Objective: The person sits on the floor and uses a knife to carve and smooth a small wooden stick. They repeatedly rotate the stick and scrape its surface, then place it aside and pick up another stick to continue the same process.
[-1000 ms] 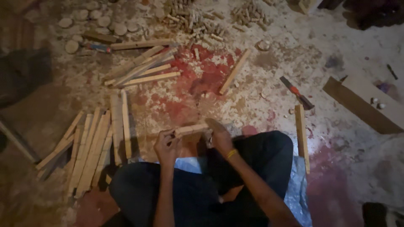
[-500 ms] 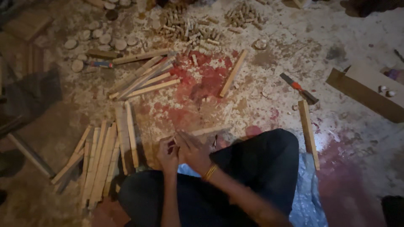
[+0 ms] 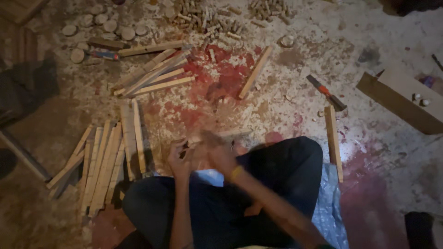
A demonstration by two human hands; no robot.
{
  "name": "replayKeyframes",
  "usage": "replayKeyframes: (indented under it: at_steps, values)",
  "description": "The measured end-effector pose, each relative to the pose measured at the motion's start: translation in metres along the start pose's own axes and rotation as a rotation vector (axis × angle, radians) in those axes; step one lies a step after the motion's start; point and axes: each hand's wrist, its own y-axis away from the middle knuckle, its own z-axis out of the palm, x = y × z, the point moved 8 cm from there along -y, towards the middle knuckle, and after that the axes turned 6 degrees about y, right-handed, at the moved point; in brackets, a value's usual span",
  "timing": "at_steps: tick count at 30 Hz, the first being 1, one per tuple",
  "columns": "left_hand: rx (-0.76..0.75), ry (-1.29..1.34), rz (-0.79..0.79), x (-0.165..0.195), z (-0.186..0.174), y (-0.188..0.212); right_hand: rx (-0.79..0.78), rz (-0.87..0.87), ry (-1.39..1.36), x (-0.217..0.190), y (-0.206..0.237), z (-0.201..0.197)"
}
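Left hand (image 3: pixel 179 159) curled around one end of a wooden stick (image 3: pixel 221 135) held above the knees; right hand (image 3: pixel 220 154) blurred over it, grip unclear. Strips piled (image 3: pixel 104 168) left on the floor (image 3: pixel 295 106), chisel (image 3: pixel 326 92) right.

Your arms are bare to the elbow, with no sleeves showing. A yellow band (image 3: pixel 236 173) circles your right wrist. Your legs are covered by dark navy trousers (image 3: pixel 286 170).

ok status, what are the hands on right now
Left hand grips one end of a wooden stick. Right hand blurred beside it, grip unclear. Nothing in the way.
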Motion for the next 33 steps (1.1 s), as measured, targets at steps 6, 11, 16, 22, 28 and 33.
replayKeyframes:
  at_steps: [6,11,16,22,28,33]
  values:
    - [0.116,-0.03,-0.102,-0.018,-0.017,0.009,0.051,-0.105,0.036,-0.044,-0.008,-0.006]
    - [0.12,-0.078,-0.146,0.0,-0.008,0.004,0.032,0.06,0.202,0.072,0.019,-0.019]
    - [0.046,-0.157,-0.102,0.02,0.006,0.0,-0.318,0.463,0.149,0.112,0.03,-0.001]
    - [0.094,-0.164,-0.076,-0.008,-0.011,-0.002,0.122,0.006,-0.245,-0.049,-0.013,-0.019]
    - [0.127,-0.066,-0.154,-0.011,-0.014,0.007,0.052,0.009,-0.17,-0.016,0.001,-0.004]
    - [0.135,-0.15,-0.16,0.02,0.005,-0.007,0.044,0.238,0.037,0.116,0.029,-0.006]
